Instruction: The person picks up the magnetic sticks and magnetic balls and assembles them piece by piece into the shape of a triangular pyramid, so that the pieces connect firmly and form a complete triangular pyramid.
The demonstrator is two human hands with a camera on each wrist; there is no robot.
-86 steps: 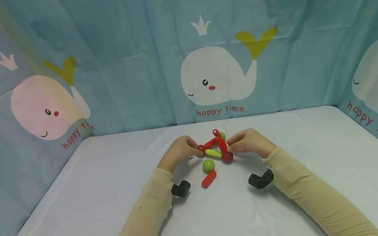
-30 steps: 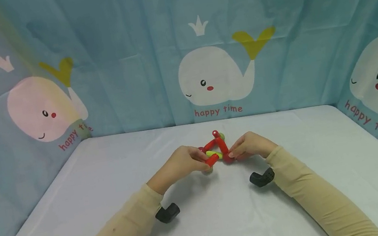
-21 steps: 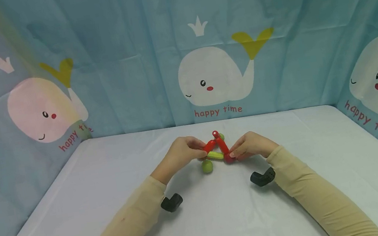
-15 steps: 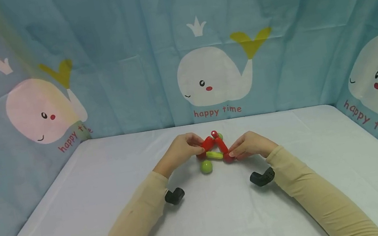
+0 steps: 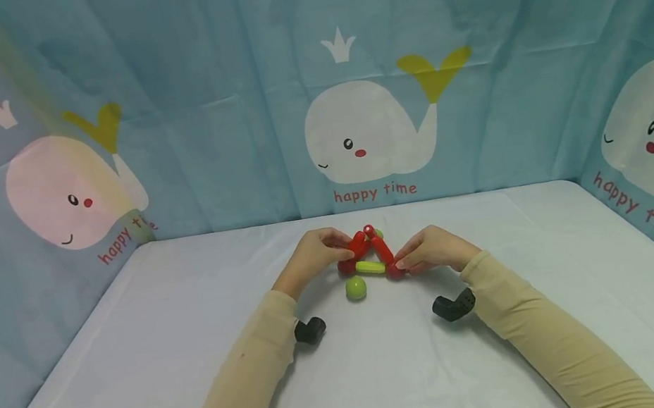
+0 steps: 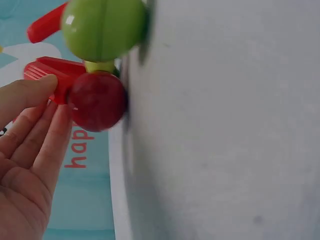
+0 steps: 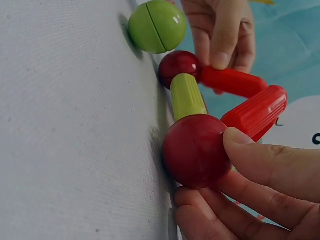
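My left hand point(image 5: 315, 257) pinches a red magnetic rod point(image 5: 359, 244) between thumb and fingers; its lower end meets the left dark red ball point(image 6: 98, 101), and it slants up toward the back. With thumb and fingers my right hand point(image 5: 440, 248) holds the right dark red ball point(image 7: 196, 151). A yellow-green rod point(image 5: 370, 267) links the two balls along the table. From the right ball another red rod point(image 7: 257, 112) slants up toward the first. Whether their upper ends touch, I cannot tell. One more red rod end point(image 5: 368, 231) shows behind, near a partly hidden green ball point(image 5: 378, 234).
A loose-looking green ball point(image 5: 356, 288) sits on the white table point(image 5: 387, 380) in front of the left red ball. Black wrist-camera mounts point(image 5: 311, 331) stick out from both sleeves. A blue whale-print curtain point(image 5: 218, 164) stands behind the table.
My left hand picked up the red rod that lay in front of the green ball and brought it to the left red ball. My right hand moved onto the right red ball and stays there.
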